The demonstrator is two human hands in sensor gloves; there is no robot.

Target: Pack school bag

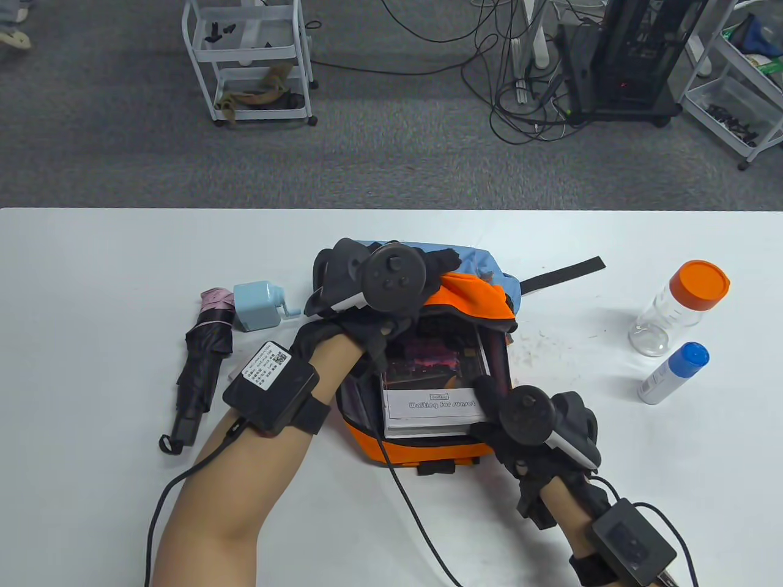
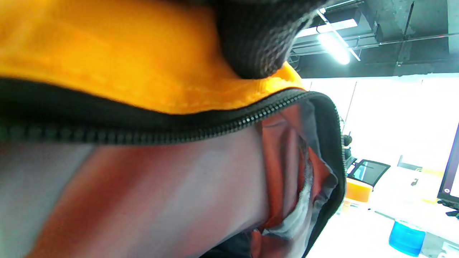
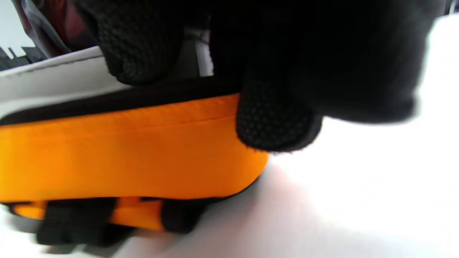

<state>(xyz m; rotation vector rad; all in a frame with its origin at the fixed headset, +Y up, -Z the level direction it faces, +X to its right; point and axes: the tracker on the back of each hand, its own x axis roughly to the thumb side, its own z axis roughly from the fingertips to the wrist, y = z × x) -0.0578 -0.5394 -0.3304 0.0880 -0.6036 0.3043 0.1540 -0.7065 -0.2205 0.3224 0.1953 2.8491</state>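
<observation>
The orange school bag [image 1: 428, 452] lies mid-table, open, with a book [image 1: 431, 409] half inside. The left hand [image 1: 367, 293] grips the far flap's zipper edge, and the right hand [image 1: 526, 422] pinches the bag's near right rim. A folded umbrella [image 1: 205, 361] and blue sharpener [image 1: 260, 306] sit just left; two bottles [image 1: 679, 306] stand well apart on the right.

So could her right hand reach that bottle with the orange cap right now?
Probably yes. The orange-capped bottle stands in the open on the table, nothing between it and the right hand. But that hand is busy gripping the bag edge by the book.
</observation>
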